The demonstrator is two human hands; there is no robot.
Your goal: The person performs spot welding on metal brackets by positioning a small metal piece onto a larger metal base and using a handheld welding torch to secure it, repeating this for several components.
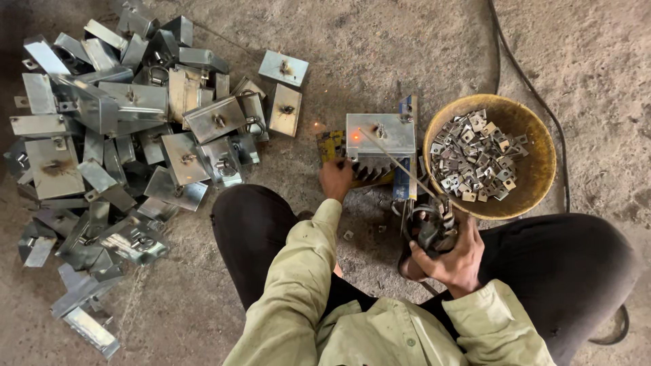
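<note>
While seated on floor (380, 47): left hand (336, 179) pressed at near edge of box (380, 132), fingers curled; right hand (453, 261) clenched round holder (434, 227), rod (397, 163) slanted up-left to glowing spot on box. Bowl (539, 169) right; pile (129, 129) left.

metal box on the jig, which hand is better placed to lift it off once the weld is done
Left, probably. The left hand rests at the near edge of the metal box, apparently free. The right hand is farther back, its grip closed on the electrode holder.
</note>
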